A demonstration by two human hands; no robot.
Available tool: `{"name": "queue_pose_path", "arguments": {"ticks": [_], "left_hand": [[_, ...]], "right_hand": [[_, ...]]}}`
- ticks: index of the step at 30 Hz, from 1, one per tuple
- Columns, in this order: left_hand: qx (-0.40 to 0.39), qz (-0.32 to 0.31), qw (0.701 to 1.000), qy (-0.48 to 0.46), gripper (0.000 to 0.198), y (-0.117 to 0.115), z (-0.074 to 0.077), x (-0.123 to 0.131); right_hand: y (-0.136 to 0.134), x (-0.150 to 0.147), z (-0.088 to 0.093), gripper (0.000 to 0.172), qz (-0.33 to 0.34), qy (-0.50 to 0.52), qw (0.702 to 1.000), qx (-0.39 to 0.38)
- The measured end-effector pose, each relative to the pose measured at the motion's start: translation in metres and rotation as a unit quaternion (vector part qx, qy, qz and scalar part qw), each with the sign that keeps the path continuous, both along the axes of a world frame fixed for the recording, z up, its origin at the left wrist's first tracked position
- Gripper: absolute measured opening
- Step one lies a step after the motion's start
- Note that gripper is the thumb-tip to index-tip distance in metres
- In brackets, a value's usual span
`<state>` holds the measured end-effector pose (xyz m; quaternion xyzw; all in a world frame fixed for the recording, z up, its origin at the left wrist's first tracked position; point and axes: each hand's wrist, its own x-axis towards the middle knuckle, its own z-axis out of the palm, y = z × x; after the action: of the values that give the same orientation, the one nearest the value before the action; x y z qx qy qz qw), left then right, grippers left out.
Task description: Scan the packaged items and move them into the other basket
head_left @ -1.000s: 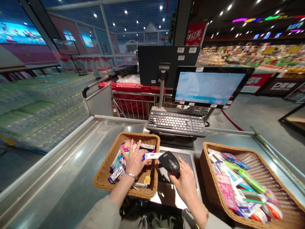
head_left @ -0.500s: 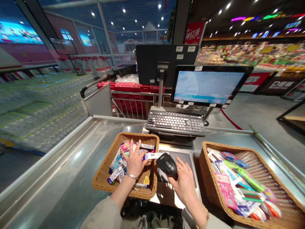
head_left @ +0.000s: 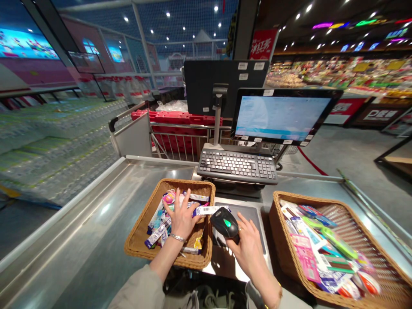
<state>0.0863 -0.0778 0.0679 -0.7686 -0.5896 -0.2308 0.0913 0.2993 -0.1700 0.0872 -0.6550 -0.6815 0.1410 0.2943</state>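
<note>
Holding barcode scanner (head_left: 224, 223), right hand (head_left: 249, 253); left hand (head_left: 182, 219) on packets (head_left: 157, 234) in basket (head_left: 137, 240)

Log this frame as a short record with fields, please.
Place: supermarket checkout
Left hand: spread open on packets in a wicker basket
Right hand: holding a handheld barcode scanner, green light showing, beside the packets
Things nearby: second wicker basket of packaged goods, right of the scanner
Rest: keyboard, monitor, stainless steel counter, shrink-wrapped bottled water
</note>
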Motion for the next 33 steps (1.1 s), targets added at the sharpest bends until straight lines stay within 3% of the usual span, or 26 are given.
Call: {"name": "queue_pose_path", "arguments": {"ticks": [10, 21, 33], "left_hand": [[0.002, -0.008, 1.0, -0.005, 0.018, -0.001, 0.004, 0.0], [0.001, -0.043, 0.999, -0.006, 0.031, -0.003, 0.013, 0.003], [0.03, -0.088, 0.996, -0.006, 0.018, -0.001, 0.024, 0.02]], "right_hand": [[0.0, 0.007, -0.008, 0.026, -0.032, 0.021, 0.999, 0.035], [0.004, 0.028, -0.012, 0.03, -0.101, 0.031, 0.991, 0.084], [-0.005, 0.044, -0.016, 0.031, -0.14, 0.05, 0.984, 0.102]]}}
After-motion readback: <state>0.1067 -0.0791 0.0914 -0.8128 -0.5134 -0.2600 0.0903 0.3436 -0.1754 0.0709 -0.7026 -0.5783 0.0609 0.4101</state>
